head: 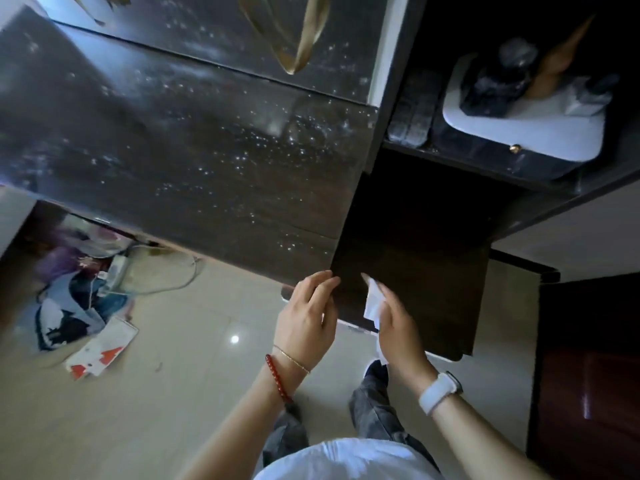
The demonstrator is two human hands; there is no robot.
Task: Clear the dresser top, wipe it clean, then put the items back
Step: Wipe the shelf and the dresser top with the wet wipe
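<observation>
Dark wood fills the view from above: a dusty, speckled dresser top (180, 140) with nothing standing on it, and pale floor tiles (194, 341) below. At the near right corner of the dresser, the right hand (394, 323) is curled closed around a crumpled white tissue (374, 301), pressed against a lower dark panel (415, 271), seemingly to wipe it. The left hand (306, 317) holds nothing; its fingers are loosely spread and rest on the corner edge, probably to steady the body. Beyond the hands, the whole long top lies open for sweeping strokes toward the far left edge. To the right, a shelf (485, 150) holds a white tray (519, 126) with dark bottles, a tight spot. Clutter and a cable (166, 268) lie on the floor under the left end.
</observation>
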